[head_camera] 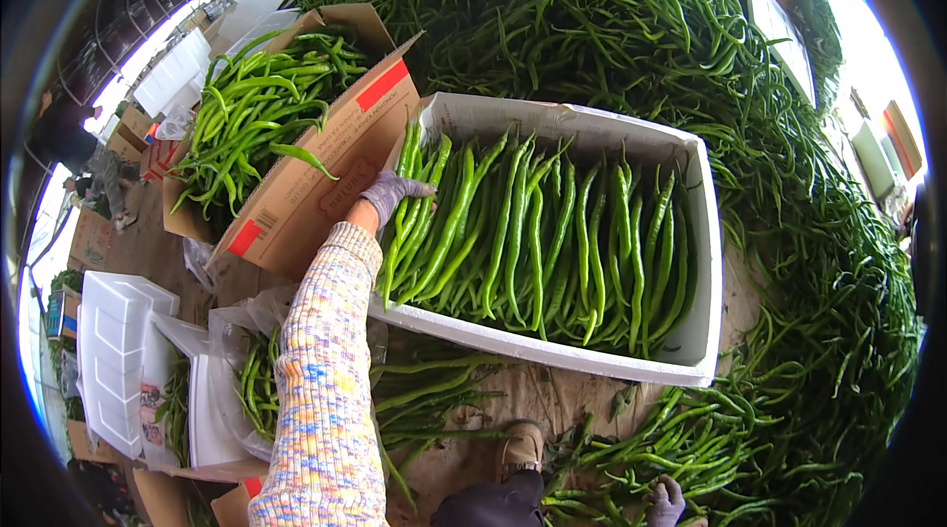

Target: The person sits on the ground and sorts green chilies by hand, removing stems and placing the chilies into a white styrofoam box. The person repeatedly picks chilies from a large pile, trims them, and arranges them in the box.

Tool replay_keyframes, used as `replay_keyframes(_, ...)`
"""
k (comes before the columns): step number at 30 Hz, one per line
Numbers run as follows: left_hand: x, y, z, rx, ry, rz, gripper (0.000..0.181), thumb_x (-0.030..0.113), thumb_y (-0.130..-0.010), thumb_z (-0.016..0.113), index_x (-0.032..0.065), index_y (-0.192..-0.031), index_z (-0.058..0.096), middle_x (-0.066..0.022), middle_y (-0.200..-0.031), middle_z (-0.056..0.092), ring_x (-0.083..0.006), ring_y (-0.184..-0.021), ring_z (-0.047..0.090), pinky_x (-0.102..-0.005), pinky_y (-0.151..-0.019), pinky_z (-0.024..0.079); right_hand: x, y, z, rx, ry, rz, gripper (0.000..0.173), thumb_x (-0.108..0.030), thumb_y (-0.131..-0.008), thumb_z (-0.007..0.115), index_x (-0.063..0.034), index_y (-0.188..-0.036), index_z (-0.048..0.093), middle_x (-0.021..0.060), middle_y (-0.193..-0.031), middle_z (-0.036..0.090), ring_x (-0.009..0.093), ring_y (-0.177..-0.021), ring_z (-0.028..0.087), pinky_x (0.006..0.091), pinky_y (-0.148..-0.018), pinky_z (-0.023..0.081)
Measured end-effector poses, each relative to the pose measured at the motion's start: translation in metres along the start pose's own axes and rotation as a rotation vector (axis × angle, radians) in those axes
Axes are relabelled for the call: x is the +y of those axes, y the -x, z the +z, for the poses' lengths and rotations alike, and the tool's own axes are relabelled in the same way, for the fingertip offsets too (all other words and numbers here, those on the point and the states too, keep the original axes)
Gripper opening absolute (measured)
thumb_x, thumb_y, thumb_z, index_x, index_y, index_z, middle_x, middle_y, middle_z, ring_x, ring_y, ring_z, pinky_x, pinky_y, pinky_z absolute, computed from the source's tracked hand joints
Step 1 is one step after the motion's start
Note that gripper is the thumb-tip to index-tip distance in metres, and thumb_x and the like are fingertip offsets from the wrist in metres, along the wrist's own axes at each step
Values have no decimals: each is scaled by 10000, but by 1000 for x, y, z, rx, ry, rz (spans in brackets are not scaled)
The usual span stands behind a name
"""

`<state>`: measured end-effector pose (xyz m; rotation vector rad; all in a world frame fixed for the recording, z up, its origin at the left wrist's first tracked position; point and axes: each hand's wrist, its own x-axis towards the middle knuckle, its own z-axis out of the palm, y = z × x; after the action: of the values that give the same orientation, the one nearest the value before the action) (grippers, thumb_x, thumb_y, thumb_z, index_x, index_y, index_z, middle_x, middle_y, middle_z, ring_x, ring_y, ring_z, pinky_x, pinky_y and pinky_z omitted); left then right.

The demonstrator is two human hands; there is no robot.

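Observation:
My left hand [392, 196], in a thin greyish-purple glove, reaches over the near-left end of a white foam box [547, 360]. It lies across the leftmost long green chili peppers [414, 260], touching them. Whether its fingers grip them or only press on them is hidden. Rows of long green chili peppers [533, 231] lie side by side in the box, with printed paper [503, 116] lining the far wall. Low at the bottom edge, my right hand [666, 501], also gloved, has curled fingers beside loose green peppers [681, 445] on the ground; its palm is hidden.
A cardboard box [325, 149] heaped with green peppers [259, 98] adjoins the foam box's left side. Behind and right spreads a large pepper heap [562, 16]. Foam boxes [118, 357] and a plastic bag [229, 334] stand lower left. A person [66, 127] is at far left.

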<state>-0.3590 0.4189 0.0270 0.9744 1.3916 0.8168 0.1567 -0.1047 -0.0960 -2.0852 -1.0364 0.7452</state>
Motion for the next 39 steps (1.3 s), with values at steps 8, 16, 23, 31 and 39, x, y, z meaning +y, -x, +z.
replay_keyframes(8,-11,-13,-20,470,-766,412,601,172,-642,757,-44,-1140,499,-223,-1035,600,-309,-972,585,-359,-843,454,-13,4,16,-2,-93,250,276,-155,-831,628,-16,-1069,607,88,-973,630,177,-827,544,289,-758,457)
replay_keyframes(16,-30,24,18,522,-1026,290,525,186,-788,582,68,-1265,397,-252,-1109,553,-391,-989,559,-425,-875,440,1,14,22,-40,-128,264,277,-139,-831,630,-28,-1082,593,83,-967,618,164,-798,535,284,-722,470)
replay_keyframes(23,-66,-2,0,453,-755,552,361,138,-795,543,33,-1141,535,-243,-1003,596,-366,-961,573,-398,-822,461,-68,15,36,-147,-566,718,240,-127,-858,581,-79,-1092,564,70,-972,585,184,-807,544,320,-622,530)
replay_keyframes(31,-96,-24,-71,427,-655,354,395,72,-738,547,-16,-1122,542,-232,-996,603,-323,-971,581,-363,-837,448,-105,12,36,-234,-644,737,226,-104,-859,551,-69,-1082,549,97,-1016,550,216,-862,532,358,-626,557)
replay_keyframes(39,-81,-21,-9,599,-927,219,293,240,-811,557,4,-982,586,-231,-952,612,-379,-916,583,-401,-793,461,-82,17,29,-114,-671,742,204,-67,-858,535,-51,-1060,553,121,-997,554,232,-855,547,374,-652,570)
